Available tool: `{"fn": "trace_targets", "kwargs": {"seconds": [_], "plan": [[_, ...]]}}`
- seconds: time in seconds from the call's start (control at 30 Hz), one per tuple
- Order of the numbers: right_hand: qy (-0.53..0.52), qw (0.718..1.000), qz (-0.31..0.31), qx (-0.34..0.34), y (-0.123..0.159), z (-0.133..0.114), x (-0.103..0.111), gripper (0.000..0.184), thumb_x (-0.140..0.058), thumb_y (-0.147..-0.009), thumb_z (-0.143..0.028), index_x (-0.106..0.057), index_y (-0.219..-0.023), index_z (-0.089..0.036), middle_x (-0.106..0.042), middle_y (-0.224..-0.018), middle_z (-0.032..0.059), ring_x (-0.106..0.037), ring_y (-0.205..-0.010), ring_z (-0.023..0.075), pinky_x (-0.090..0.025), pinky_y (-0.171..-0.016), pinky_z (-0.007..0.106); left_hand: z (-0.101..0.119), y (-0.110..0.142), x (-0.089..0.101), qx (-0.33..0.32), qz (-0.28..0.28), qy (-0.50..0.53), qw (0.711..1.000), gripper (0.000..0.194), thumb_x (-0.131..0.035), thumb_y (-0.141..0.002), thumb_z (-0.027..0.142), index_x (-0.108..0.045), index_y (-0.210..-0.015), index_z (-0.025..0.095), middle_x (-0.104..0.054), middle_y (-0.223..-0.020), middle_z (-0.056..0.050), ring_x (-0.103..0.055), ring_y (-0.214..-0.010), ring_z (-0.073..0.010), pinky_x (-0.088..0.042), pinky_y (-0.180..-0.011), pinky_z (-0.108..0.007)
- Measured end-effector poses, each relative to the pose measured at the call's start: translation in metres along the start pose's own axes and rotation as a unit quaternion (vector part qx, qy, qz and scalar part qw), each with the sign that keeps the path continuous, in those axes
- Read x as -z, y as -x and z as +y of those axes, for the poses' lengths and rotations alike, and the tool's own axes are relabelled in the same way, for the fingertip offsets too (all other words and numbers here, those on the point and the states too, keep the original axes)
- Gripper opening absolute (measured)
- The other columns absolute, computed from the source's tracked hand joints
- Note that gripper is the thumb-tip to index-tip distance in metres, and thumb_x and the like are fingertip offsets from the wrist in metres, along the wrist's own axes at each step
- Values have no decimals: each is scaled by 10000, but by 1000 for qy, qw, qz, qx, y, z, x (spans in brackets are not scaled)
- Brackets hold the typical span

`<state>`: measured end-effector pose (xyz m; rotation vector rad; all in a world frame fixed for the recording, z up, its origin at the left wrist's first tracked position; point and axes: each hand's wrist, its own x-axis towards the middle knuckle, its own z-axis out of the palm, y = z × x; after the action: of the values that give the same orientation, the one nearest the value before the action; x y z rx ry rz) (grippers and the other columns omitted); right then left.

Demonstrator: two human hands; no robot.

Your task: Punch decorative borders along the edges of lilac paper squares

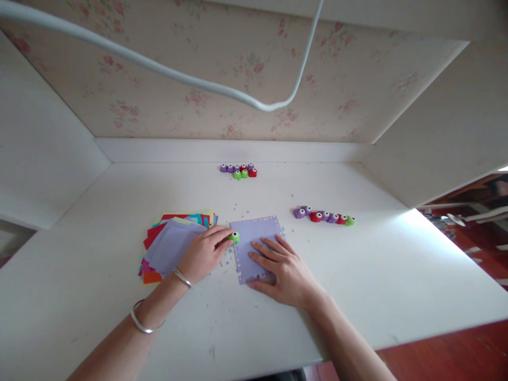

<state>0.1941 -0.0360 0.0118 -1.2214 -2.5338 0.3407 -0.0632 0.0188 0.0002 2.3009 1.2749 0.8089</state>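
A lilac paper square (pixel 254 235) with punched holes along its edges lies on the white table (pixel 389 275). My right hand (pixel 283 270) rests flat on it, fingers spread. My left hand (pixel 204 253) pinches a small green paper punch (pixel 234 236) at the sheet's left edge. Tiny paper bits are scattered around the sheet.
A fanned stack of coloured paper (pixel 170 241) lies under my left wrist. A row of small punches (pixel 323 216) sits to the right, and another cluster of punches (pixel 239 170) near the back wall. A white cable (pixel 159 66) hangs overhead.
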Motion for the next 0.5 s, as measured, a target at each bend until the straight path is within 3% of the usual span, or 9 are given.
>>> {"fn": "trace_targets", "kwargs": {"seconds": [0.37, 0.5], "plan": [[1, 1000, 6, 2, 0, 0, 0, 554, -523, -913, -604, -574, -1361, -283, -540, -1439, 27, -456, -1356, 293, -265, -1174, 559, 0, 0, 0, 6, -3, 10, 1000, 261, -533, -967, 307, -659, -1175, 211, -676, -1154, -72, -638, -1071, -196, -503, -974, -333], [0, 1000, 10, 2, 0, 0, 0, 541, -536, -910, -592, -577, -1357, -290, -548, -1431, 23, -462, -1352, 287, -276, -1169, 559, 6, -2, 5, 44, -13, 51, 998, 296, -557, -945, 347, -657, -1181, 198, -658, -1196, -83, -660, -1019, -188, -547, -896, -301]]}}
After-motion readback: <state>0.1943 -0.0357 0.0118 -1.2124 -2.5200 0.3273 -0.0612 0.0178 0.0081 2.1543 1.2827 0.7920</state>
